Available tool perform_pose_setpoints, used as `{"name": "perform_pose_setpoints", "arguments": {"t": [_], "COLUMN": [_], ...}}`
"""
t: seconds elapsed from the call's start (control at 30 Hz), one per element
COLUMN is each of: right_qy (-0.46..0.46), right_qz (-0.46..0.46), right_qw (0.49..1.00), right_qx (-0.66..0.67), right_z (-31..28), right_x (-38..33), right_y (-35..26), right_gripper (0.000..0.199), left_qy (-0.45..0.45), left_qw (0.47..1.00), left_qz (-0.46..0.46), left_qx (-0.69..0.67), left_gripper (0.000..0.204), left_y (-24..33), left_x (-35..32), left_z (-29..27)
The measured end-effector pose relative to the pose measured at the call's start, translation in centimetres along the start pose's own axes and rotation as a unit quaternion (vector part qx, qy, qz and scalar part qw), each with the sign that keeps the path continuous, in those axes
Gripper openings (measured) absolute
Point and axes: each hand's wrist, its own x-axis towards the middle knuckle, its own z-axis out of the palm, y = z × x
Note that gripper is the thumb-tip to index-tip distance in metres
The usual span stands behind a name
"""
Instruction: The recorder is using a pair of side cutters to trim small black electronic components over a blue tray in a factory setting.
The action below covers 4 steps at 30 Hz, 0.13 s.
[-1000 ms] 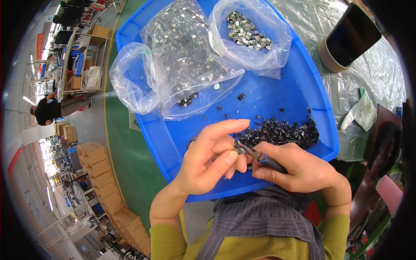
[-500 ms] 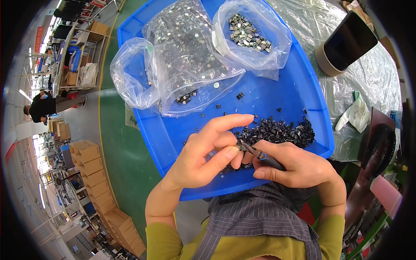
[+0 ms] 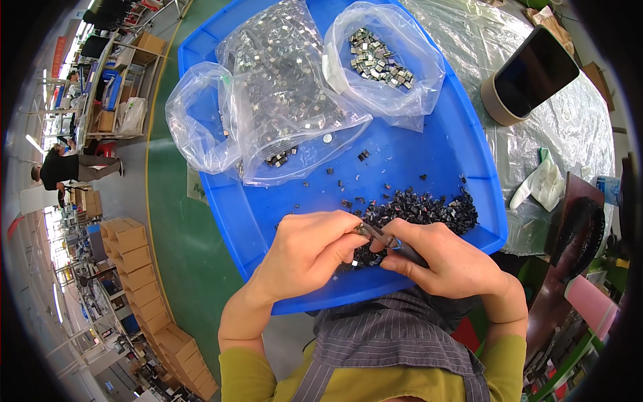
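My left hand (image 3: 309, 251) is closed in a pinch around a small metal-and-black part (image 3: 362, 231), mostly covered by the fingertips. In my right hand (image 3: 450, 260) is a pair of pliers or cutters (image 3: 383, 237) with dark handles and a bit of blue; its jaws meet the small part. Both hands are over the near side of a blue tray (image 3: 395, 151). Beneath and beyond them spreads a pile of small black pieces (image 3: 429, 211). Farther back in the tray lie a large clear bag (image 3: 274, 87) of small parts and an open bag (image 3: 429, 94) of metallic pieces.
Another open clear bag (image 3: 184, 127) sits at the tray's left. On the plastic-covered table at right stand a dark-screened device (image 3: 536, 74) and a white glove (image 3: 542, 187). Cardboard boxes (image 3: 144, 281) line the floor at left; a person (image 3: 57, 167) stands beyond.
My left fingers, the index stretched out before, have folded down around the small part. The pliers stay at it. The whole view has shifted slightly.
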Motion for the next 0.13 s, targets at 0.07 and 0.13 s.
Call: {"name": "perform_pose_setpoints", "arguments": {"t": [0.07, 0.13], "right_qy": [-0.009, -0.020], "right_qz": [0.017, 0.039], "right_qw": [1.000, 0.999], "right_qx": [0.014, 0.024], "right_z": [-0.27, -0.52], "right_x": [0.00, -0.01], "right_y": [-0.43, -0.69], "right_gripper": [0.023, 0.025], "left_qy": [0.053, 0.075], "left_qw": [0.977, 0.961], "left_qz": [0.125, 0.136], "left_qx": [0.167, 0.231], "left_gripper": [0.013, 0.014], "left_y": [-0.24, -0.49], "left_x": [0.22, 0.03], "left_z": [0.23, 0.49]}}
